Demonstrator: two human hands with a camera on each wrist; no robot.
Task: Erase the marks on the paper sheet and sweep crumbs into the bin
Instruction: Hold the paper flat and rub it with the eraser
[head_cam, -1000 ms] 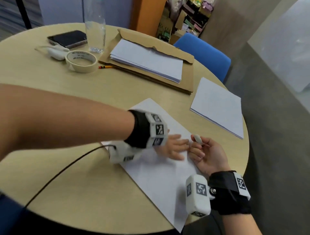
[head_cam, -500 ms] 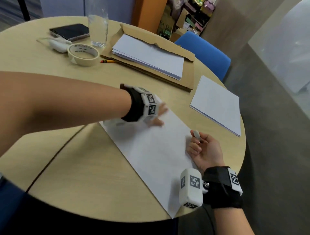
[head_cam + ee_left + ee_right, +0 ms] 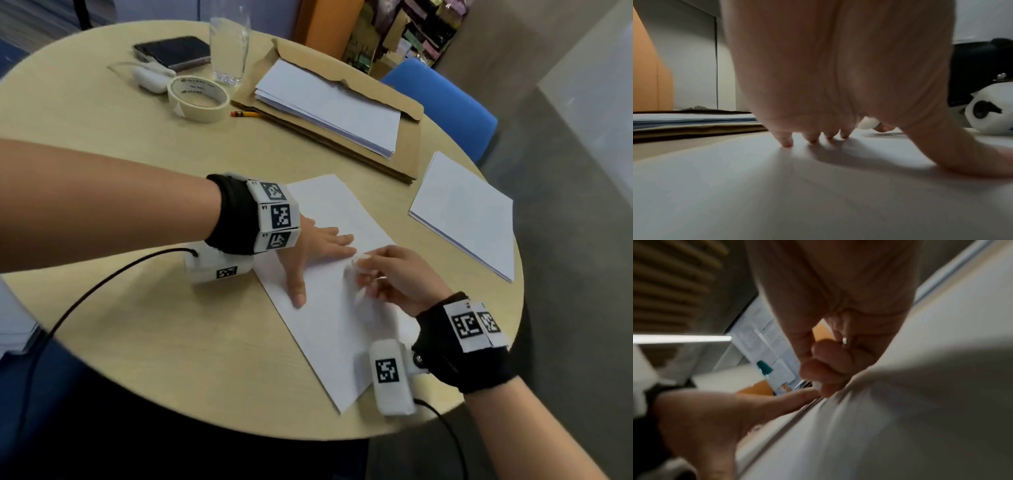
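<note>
A white paper sheet (image 3: 329, 308) lies slanted on the round wooden table (image 3: 137, 342), near its front right edge. My left hand (image 3: 318, 253) lies flat on the sheet with fingers spread, its fingertips (image 3: 787, 142) pressing the paper (image 3: 777, 194). My right hand (image 3: 387, 277) is over the sheet just right of the left hand, pinching a small white eraser (image 3: 356, 265) whose tip meets the paper. In the left wrist view the eraser (image 3: 868, 124) shows beyond the fingers. The right wrist view is blurred; my right hand (image 3: 828, 369) is curled above the paper (image 3: 900, 418). No marks, crumbs or bin are visible.
At the back lie a paper stack on a brown envelope (image 3: 329, 102), a pencil (image 3: 245, 114), a roll of tape (image 3: 198, 97), a glass (image 3: 229, 48), a phone (image 3: 171, 51) and a white case (image 3: 150, 77). Another paper stack (image 3: 462, 212) sits right. A blue chair (image 3: 445, 102) stands behind.
My left hand went up toward the sheet's far corner, then came back down flat on its middle. My right hand turned over and brought the eraser from the sheet's right edge onto the paper.
</note>
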